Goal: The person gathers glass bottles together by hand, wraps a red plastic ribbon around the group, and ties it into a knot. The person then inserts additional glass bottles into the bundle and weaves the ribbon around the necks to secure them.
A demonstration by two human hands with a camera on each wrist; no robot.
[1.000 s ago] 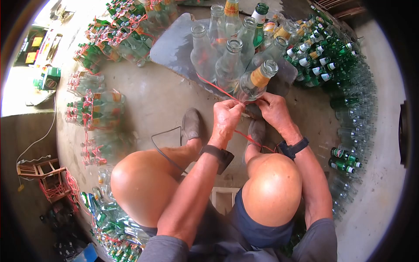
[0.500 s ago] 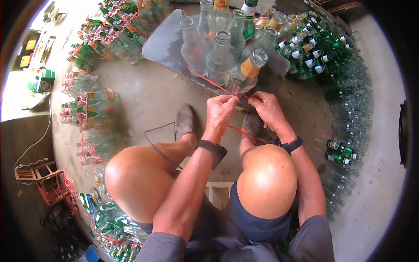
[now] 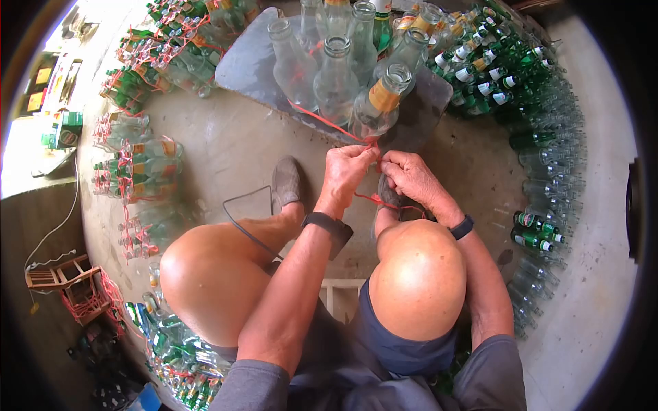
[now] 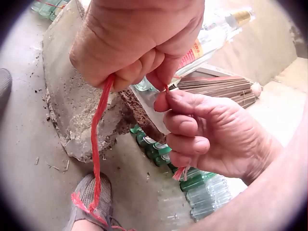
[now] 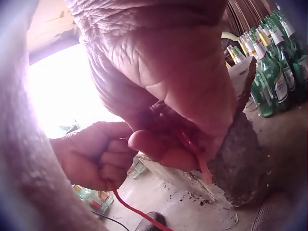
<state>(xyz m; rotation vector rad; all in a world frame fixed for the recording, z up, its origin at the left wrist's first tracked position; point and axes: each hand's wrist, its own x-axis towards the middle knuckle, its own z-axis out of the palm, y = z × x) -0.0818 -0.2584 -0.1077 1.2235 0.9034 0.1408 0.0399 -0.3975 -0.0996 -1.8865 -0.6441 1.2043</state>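
Observation:
A strip of red plastic twine (image 3: 319, 118) runs round the base of a cluster of glass bottles (image 3: 336, 85) standing on a grey slab (image 3: 248, 68). In front of the nearest bottle, which has a yellow neck label (image 3: 384, 97), my left hand (image 3: 345, 172) pinches the twine. A length of it hangs from the curled left fingers (image 4: 124, 72) towards a shoe. Close beside, my right hand (image 3: 413, 179) pinches a strand between thumb and forefinger. In the left wrist view, a frayed red end (image 4: 181, 173) sticks out below the right hand's curled fingers.
Many green bottles (image 3: 480, 75) are packed at the right, with clear ones along the wall. Twine-tied bundles (image 3: 147, 161) stand at the left. Bent knees (image 3: 418, 281) and shoes (image 3: 288, 181) lie below the hands. A small wooden stool (image 3: 65, 277) holds more red twine.
Both hands have drawn slightly towards the body and left in the head view. The right fingers have curled in more, and the twine is now bunched by the near bottle.

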